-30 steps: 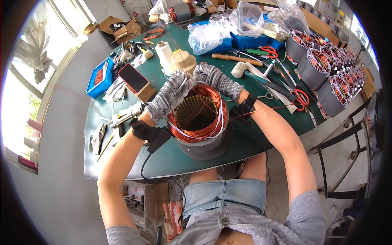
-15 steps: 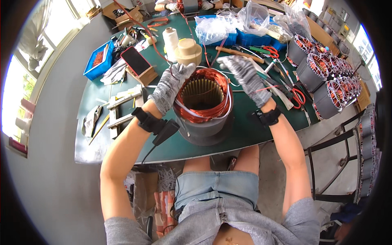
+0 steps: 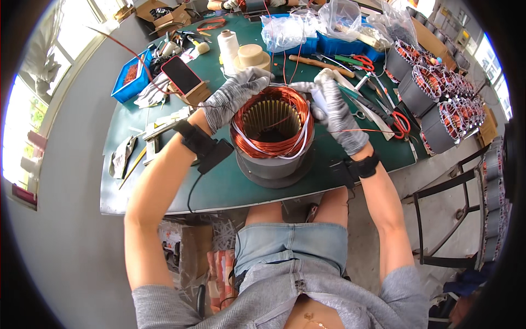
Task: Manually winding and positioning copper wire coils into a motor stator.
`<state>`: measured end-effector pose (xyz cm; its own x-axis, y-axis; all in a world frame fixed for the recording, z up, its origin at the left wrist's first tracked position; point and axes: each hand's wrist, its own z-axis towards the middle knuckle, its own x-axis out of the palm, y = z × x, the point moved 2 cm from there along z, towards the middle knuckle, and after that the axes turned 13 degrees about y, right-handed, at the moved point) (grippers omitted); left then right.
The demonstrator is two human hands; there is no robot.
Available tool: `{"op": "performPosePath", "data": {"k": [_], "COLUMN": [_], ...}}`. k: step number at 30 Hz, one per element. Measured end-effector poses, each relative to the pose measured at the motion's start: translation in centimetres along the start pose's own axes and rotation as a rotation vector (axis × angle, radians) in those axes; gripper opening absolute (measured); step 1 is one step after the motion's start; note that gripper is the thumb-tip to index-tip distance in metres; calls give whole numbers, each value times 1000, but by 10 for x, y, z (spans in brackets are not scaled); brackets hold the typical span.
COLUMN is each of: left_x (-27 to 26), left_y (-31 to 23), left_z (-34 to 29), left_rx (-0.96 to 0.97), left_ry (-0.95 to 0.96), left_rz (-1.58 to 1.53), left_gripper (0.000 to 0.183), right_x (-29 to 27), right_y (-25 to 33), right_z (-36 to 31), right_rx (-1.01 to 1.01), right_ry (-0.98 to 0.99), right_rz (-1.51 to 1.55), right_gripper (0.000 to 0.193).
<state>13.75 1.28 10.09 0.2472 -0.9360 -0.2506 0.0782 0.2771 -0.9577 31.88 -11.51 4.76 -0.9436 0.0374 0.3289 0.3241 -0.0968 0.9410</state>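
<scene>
A grey motor stator (image 3: 272,167) stands upright on the green table before me, its top ringed by a copper winding (image 3: 264,147) with white cord around it. Both hands wear grey-and-white striped gloves. My left hand (image 3: 236,94) is at the winding's far left edge, fingers bent together and pointing inward; whatever they pinch is hidden. At the far right edge, my right hand (image 3: 333,109) is closed, its fingertips against the winding; what lies in them cannot be made out. A thin red lead wire (image 3: 129,50) rises leftward near my left hand, and others stand up behind the stator.
Behind the stator are a white thread spool (image 3: 228,48) and a cream tape roll (image 3: 251,57). A phone (image 3: 181,75) leans at left by a blue bin (image 3: 131,78). Scissors (image 3: 401,125) and tools lie right, beside finished stators (image 3: 444,129). Another person's gloved hands work across the table.
My right hand came inward from an open pose and closed at the winding's right edge. My left fingers moved slightly over the far rim. The red lead wire swung left.
</scene>
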Motion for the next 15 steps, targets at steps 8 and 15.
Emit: {"op": "performPosePath", "data": {"k": [8,15], "left_x": [-20,-9], "left_y": [-17,-11], "left_z": [37,52], "left_rx": [110,112], "left_ry": [510,578], "left_rz": [591,557], "left_gripper": [28,30], "right_x": [-53,-21], "right_y": [26,41], "right_z": [-26,-31], "right_rx": [-53,-127], "right_ry": [-22,-134], "right_rz": [-697,-891], "right_gripper": [19,14]}}
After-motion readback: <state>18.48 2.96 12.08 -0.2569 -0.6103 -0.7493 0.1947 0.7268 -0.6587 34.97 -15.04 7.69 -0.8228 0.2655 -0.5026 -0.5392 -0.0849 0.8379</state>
